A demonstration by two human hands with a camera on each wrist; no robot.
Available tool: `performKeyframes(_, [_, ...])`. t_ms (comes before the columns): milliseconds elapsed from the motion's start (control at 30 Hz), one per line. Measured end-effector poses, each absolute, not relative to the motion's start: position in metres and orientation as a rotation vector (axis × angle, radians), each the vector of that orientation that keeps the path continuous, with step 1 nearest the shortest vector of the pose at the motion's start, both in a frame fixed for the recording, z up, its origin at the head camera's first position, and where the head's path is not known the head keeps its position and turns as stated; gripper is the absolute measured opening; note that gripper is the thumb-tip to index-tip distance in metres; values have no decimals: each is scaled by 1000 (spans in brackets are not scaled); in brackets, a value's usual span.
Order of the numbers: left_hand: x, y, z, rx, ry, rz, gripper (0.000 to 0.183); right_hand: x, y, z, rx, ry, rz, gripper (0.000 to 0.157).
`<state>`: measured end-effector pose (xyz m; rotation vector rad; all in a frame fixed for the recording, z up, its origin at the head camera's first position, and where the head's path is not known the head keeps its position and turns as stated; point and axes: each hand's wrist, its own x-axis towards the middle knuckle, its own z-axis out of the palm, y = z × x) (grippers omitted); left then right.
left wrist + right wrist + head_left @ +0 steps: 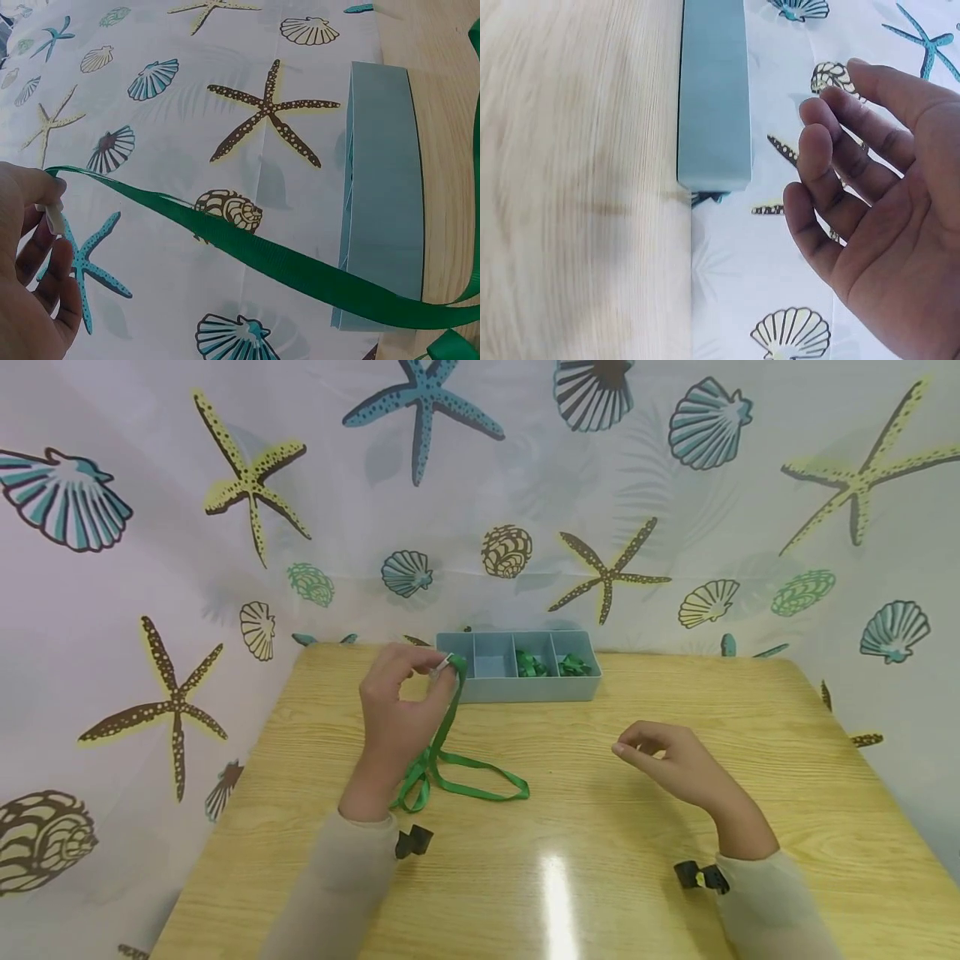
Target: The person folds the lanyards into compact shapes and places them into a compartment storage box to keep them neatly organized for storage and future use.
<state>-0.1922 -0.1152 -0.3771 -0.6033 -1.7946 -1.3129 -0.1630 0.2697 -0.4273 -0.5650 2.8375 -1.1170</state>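
Left hand (401, 710): fingers closed in a pinch on a small white piece (55, 219) and the green ribbon (300, 277).
Green ribbon: hangs from the pinch, its lower loops lying on the wooden surface (585, 752).
Right hand (675, 764): fingers loosely curled, partly open, gripping nothing, above the surface.
Blue tray (525, 691): 4 compartments, green bundles (531, 665) in the 2 rightmost.

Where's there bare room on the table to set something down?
The table is bare between the loose green ribbon and the right hand, and right of the blue tray. It's crowded around the left hand and ribbon, near the tray's left end.
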Motion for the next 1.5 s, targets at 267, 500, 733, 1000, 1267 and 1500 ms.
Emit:
performKeyframes(267, [-187,-95,-377,-700,-1799,-1288,7,-172,241,-419,-648,2776,-1295,22])
performKeyframes(500, [-181,-77,-382,-816,-1892,-1241,5,-170,205,-405,-877,2541,-1723,36])
performKeyframes(733, [-178,-67,-385,-882,-1911,-1211,3,-163,169,-402,-895,2288,-1783,45])
performKeyframes(1000, [-173,-61,-389,-902,-1964,-1182,4,-159,155,-407,-854,2135,-1929,43])
performKeyframes(1267, [-171,-60,-385,-902,-1977,-1181,4,-157,155,-406,-822,2137,-1915,44])
performKeyframes(1500, [-172,-60,-387,-899,-1983,-1164,4,-156,157,-408,-903,2136,-1918,32])
